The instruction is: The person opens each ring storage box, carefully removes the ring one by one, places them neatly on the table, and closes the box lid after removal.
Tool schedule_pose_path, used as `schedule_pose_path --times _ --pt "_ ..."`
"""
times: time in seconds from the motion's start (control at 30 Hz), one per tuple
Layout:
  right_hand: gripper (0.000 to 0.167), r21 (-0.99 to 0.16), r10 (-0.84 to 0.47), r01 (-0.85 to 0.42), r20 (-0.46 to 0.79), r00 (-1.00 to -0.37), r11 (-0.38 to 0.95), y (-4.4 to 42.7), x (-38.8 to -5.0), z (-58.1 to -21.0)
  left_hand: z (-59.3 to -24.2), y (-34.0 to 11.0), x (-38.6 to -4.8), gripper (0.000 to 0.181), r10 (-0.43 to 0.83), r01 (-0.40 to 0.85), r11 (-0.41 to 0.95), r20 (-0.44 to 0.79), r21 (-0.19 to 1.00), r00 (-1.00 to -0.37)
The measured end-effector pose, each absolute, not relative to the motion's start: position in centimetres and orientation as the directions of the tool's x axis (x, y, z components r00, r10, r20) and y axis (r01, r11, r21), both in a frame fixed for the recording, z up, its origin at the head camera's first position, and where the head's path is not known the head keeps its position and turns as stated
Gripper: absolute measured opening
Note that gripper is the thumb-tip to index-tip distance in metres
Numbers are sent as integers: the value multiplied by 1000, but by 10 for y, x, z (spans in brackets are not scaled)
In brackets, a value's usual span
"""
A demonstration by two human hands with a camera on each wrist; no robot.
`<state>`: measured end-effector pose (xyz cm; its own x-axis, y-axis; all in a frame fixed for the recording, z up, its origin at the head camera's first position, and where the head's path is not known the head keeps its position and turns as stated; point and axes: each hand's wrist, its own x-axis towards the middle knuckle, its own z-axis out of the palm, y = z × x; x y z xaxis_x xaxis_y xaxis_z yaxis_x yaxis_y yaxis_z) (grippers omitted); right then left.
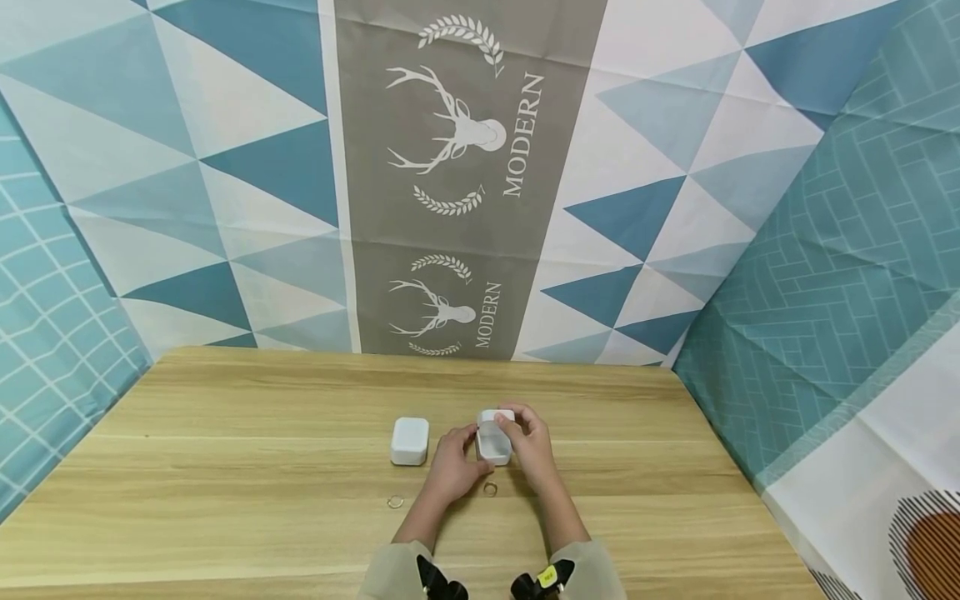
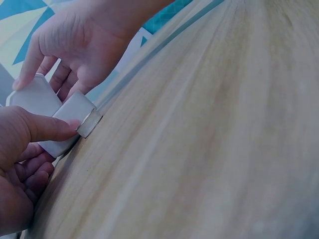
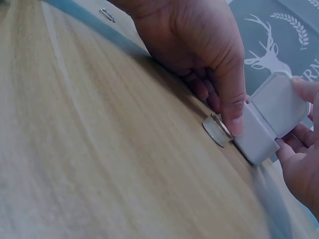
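Observation:
A small white ring box (image 1: 494, 446) stands on the table with its hinged lid (image 3: 281, 102) raised. My left hand (image 1: 453, 468) grips the box's lower part, its thumb against the near side. Over on the other side my right hand (image 1: 531, 440) pinches the raised lid between thumb and fingers. One ring (image 1: 491, 489) stands on the table just in front of the box; close to the left thumb in the left wrist view is that same wide ring (image 2: 89, 123). The box's inside is mostly hidden in both wrist views.
A second white box (image 1: 409, 442), closed, stands left of the hands. Another, thinner ring (image 1: 395, 502) lies nearer the front, left of the left forearm. The wooden table (image 1: 225, 467) meets a patterned cloth backdrop (image 1: 465, 208) at its far edge.

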<state>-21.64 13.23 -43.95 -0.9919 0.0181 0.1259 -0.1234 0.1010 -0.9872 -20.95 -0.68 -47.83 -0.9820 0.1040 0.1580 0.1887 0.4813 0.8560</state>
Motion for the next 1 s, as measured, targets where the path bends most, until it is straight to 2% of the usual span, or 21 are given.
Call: schedule_pose_path --times 1.0 --pt "35 -987 18 -152 153 -988 49 132 -215 -449 -480 -6 -211 65 89 172 461 148 870 -985"
